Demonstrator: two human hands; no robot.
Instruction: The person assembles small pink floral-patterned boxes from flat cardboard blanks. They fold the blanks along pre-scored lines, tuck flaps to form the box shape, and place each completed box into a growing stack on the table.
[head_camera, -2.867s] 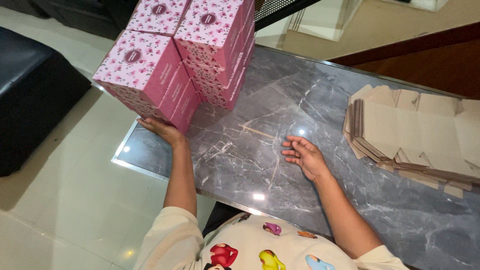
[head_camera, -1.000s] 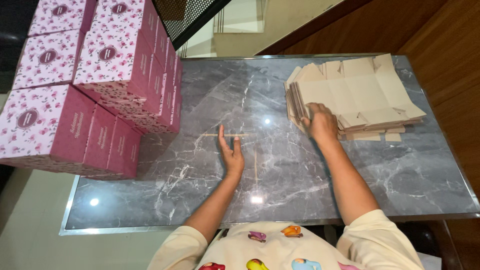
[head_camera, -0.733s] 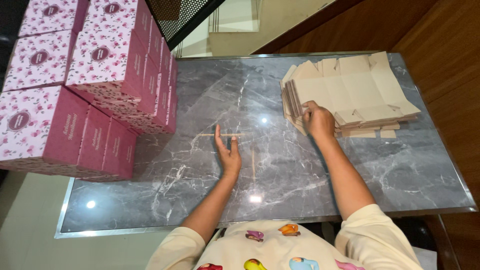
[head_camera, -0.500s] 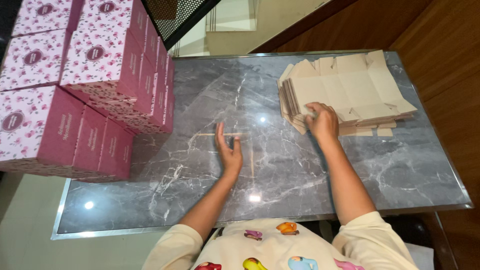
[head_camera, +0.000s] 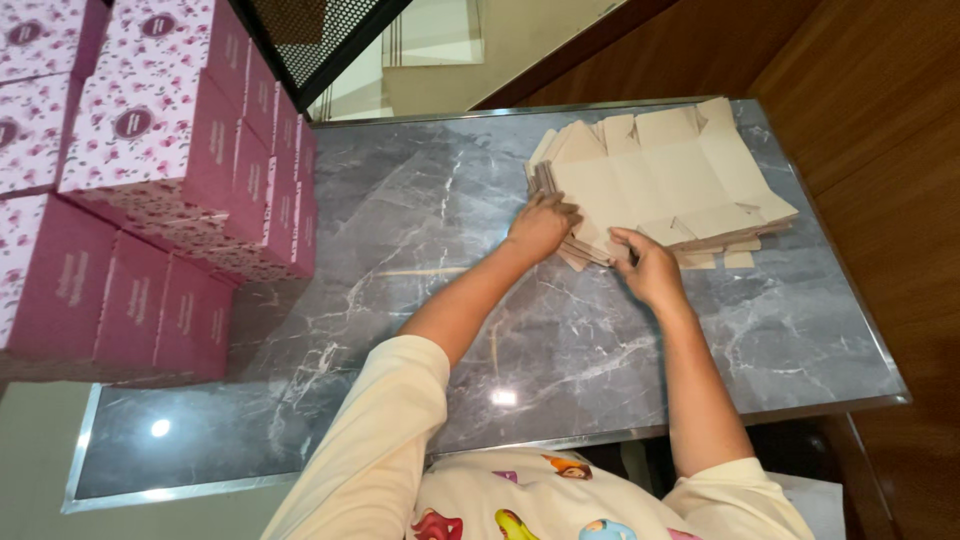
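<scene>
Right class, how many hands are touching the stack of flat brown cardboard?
2. The left hand rests on the cardboard stack's left corner; the right hand grips its near edge. No other hands show.

Both arms stretch forward, bare below cream sleeves. The left hand (head_camera: 541, 226) lies palm down, fingers curled loosely. The right hand (head_camera: 648, 268) sits just beside it, fingers bent, thumb pointing inward.

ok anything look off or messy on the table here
Nothing is spilled or damaged. The stack of flat cardboard blanks is fanned unevenly, with edges jutting out at its near-left corner, where the left hand and right hand touch it. A thin wooden stick lies loose on the marble table. The pink boxes look neatly stacked.
</scene>
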